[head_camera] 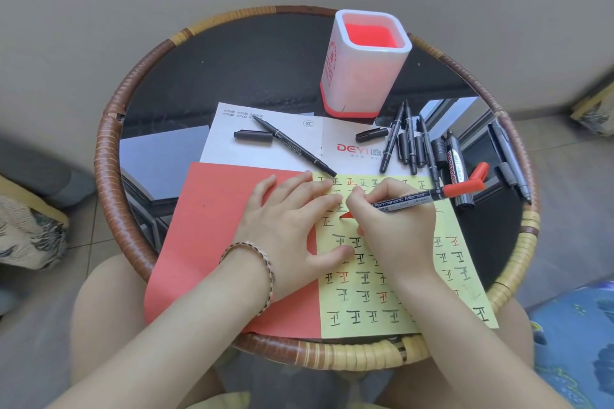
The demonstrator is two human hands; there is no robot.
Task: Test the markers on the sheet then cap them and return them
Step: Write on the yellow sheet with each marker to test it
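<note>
My right hand grips a red permanent marker, its red tip touching the yellow sheet, which is covered with black and red test characters. My left hand lies flat with fingers spread, pressing the yellow sheet's left edge and the red paper beneath it. A red cap lies just beyond the marker's rear end. An uncapped black pen and its cap rest on the white sheet. The white and red pen holder stands at the back.
Several black markers lie in a pile right of the white sheet, with two grey pens near the right rim. The round table has a wicker rim and a dark glass top. My knees are under its front edge.
</note>
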